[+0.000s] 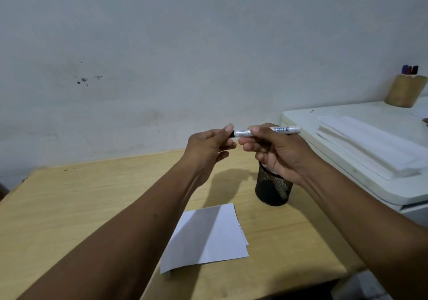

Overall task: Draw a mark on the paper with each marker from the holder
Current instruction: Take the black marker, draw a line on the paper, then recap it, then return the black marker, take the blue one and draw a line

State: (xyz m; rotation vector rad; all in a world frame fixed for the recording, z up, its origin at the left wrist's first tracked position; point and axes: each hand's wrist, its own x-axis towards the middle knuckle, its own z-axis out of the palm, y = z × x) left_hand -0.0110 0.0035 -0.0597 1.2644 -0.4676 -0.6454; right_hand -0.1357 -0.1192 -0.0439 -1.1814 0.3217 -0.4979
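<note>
Head view, both arms outstretched, right hand (278, 153) gripping marker (266, 131) level, left hand (208, 149) pinching its cap end

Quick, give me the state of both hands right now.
Left hand: closed, pinching the dark cap end of the marker.
Right hand: closed around the marker's white barrel.

both hands (243, 146) gripping marker (266, 131), above holder (273, 187)
</note>
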